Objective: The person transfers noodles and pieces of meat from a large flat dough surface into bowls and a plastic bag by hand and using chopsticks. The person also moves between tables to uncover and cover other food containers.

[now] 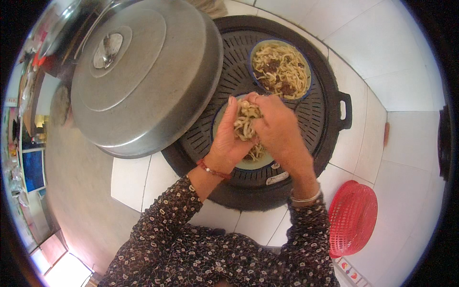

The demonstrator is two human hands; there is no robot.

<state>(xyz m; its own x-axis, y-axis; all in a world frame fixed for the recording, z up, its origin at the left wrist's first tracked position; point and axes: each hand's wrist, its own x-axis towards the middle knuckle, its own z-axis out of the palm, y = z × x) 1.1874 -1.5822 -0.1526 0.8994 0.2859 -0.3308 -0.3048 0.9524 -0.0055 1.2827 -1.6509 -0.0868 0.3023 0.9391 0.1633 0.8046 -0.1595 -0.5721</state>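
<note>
My left hand (pixel 229 140) cups a clump of pale noodle-like strips (pixel 246 120) from the left and below. Around the clump's upper right side curl the fingers of my right hand (pixel 274 125). Both hands are over a bowl (pixel 256 165) that is mostly hidden beneath them, with some more strips showing inside. Beyond it, a blue-rimmed bowl (pixel 310 80) holds similar strips with dark brown crumbly pieces. Both bowls stand on a round, dark slotted pan (pixel 226 71).
A large metal lid (pixel 150 82) leans over the pan's left side. The pan's handle (pixel 346 110) juts right over the white tiled counter (pixel 254 224). A red plastic basket (pixel 355 219) lies at the right, beside the tiled wall (pixel 405 190).
</note>
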